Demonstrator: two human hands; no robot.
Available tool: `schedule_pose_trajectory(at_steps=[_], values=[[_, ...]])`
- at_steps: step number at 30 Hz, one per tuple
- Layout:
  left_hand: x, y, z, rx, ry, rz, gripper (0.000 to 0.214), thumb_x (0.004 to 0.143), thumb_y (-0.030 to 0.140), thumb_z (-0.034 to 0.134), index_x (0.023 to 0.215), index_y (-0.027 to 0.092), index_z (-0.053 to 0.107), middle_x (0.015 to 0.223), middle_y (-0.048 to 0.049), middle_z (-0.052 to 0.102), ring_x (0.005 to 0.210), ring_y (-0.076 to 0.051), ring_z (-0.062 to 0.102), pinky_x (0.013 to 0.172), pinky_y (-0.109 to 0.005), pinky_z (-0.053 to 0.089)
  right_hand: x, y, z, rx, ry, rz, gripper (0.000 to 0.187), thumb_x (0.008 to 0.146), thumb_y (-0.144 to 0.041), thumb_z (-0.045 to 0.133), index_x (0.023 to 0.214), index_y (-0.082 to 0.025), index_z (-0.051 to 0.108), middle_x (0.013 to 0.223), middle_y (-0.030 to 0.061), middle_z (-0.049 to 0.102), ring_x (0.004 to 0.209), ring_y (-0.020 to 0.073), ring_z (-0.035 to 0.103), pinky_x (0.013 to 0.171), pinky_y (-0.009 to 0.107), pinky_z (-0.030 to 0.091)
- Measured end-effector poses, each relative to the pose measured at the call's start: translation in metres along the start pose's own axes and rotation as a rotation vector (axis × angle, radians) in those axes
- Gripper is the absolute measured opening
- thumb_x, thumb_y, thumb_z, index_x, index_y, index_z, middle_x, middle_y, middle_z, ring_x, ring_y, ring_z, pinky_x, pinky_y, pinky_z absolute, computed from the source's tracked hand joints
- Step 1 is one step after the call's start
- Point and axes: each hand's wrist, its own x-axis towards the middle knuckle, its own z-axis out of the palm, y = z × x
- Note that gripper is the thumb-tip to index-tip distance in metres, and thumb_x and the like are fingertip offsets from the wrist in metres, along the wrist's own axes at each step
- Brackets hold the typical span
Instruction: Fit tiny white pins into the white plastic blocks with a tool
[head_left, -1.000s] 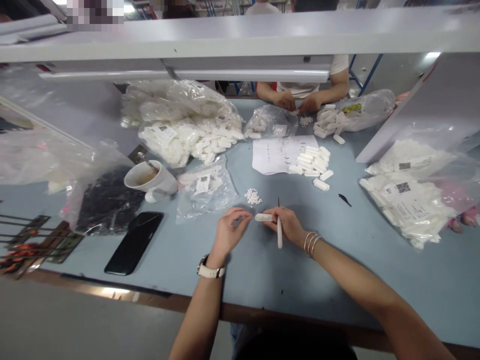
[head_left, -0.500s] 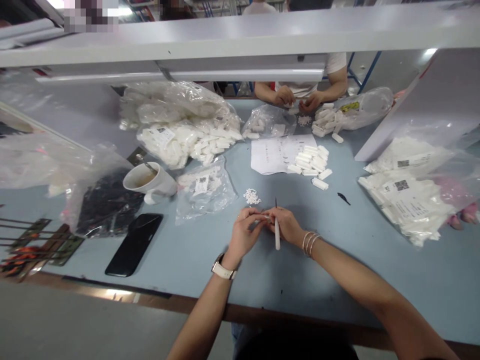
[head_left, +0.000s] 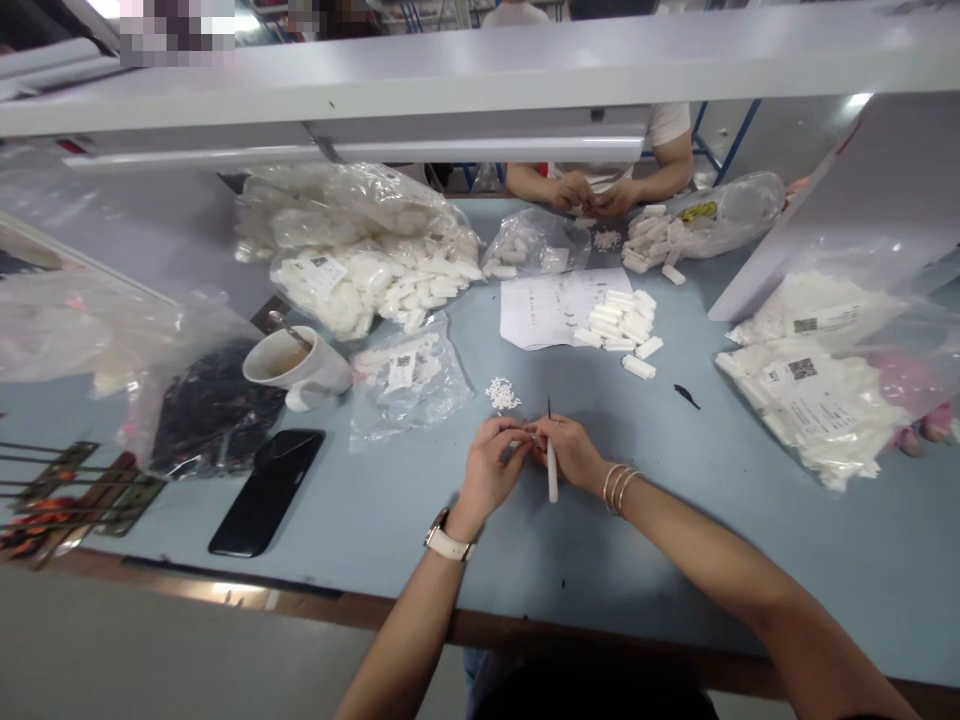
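My left hand [head_left: 491, 468] and my right hand [head_left: 574, 450] meet over the blue table [head_left: 420, 520]. Together they pinch a small white plastic connector [head_left: 528, 437], mostly hidden by the fingers. My right hand also holds a white-handled pick tool [head_left: 552, 470] with a dark tip pointing away from me. A small heap of tiny white parts [head_left: 502, 393] lies just beyond my hands. A watch sits on my left wrist, bangles on my right.
A black phone [head_left: 268, 491], a white cup with a spoon [head_left: 292, 365] and a bag of dark parts [head_left: 214, 405] lie left. Bags of white connectors [head_left: 360, 255] [head_left: 821, 400], loose connectors on paper [head_left: 626, 325]. Another person's hands [head_left: 592, 192] work opposite. A shelf overhangs.
My left hand moved right and closed onto the connector held by my right hand; both hands now stay pressed together.
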Motion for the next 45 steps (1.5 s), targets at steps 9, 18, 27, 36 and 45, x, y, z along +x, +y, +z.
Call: schedule_pose_trajectory(at_steps=[9, 18, 27, 36, 45], values=[[0.001, 0.002, 0.0, -0.061, -0.026, -0.07, 0.006, 0.08, 0.018, 0.058, 0.084, 0.019, 0.062, 0.091, -0.0062, 0.064, 0.089, -0.019, 0.06, 0.081, -0.035, 0.049, -0.001, 0.001, -0.001, -0.021, -0.029, 0.007, 0.018, 0.077, -0.013, 0.053, 0.065, -0.022, 0.044, 0.068, 0.0024, 0.06, 0.07, 0.0181, 0.059, 0.066, 0.029, 0.049], [0.002, 0.008, -0.005, -0.227, -0.127, -0.306, 0.024, 0.079, 0.028, 0.06, 0.1, 0.019, 0.054, 0.088, -0.004, 0.069, 0.076, -0.016, 0.064, 0.071, -0.029, 0.05, -0.001, -0.002, -0.003, 0.039, 0.006, -0.036, 0.019, 0.082, -0.016, 0.048, 0.064, -0.022, 0.049, 0.074, 0.0038, 0.065, 0.078, 0.0182, 0.061, 0.071, 0.03, 0.051], [0.003, 0.009, -0.003, -0.28, -0.072, -0.354, 0.026, 0.075, 0.031, 0.064, 0.094, 0.019, 0.052, 0.077, -0.0011, 0.069, 0.068, -0.015, 0.064, 0.065, -0.026, 0.048, -0.001, -0.004, -0.002, 0.13, 0.033, -0.048, 0.026, 0.087, -0.021, 0.048, 0.061, -0.022, 0.048, 0.067, 0.0018, 0.064, 0.074, 0.0174, 0.061, 0.069, 0.03, 0.051], [0.009, -0.023, -0.012, 0.157, 0.089, -0.157, 0.023, 0.089, 0.024, 0.044, 0.095, 0.018, 0.066, 0.096, -0.0085, 0.068, 0.092, -0.022, 0.06, 0.087, -0.038, 0.046, 0.0, -0.003, -0.003, 0.012, 0.047, -0.038, 0.015, 0.087, -0.028, 0.057, 0.093, -0.017, 0.065, 0.068, 0.0031, 0.064, 0.072, 0.0194, 0.06, 0.07, 0.03, 0.051], [0.011, -0.037, -0.007, 0.441, 0.035, -0.074, 0.022, 0.087, 0.02, 0.05, 0.093, 0.014, 0.07, 0.093, -0.0112, 0.065, 0.088, -0.024, 0.057, 0.084, -0.037, 0.047, 0.0, -0.001, -0.001, -0.056, 0.046, -0.053, 0.018, 0.086, -0.027, 0.06, 0.097, -0.014, 0.066, 0.066, 0.0021, 0.063, 0.067, 0.0163, 0.058, 0.066, 0.026, 0.048]])
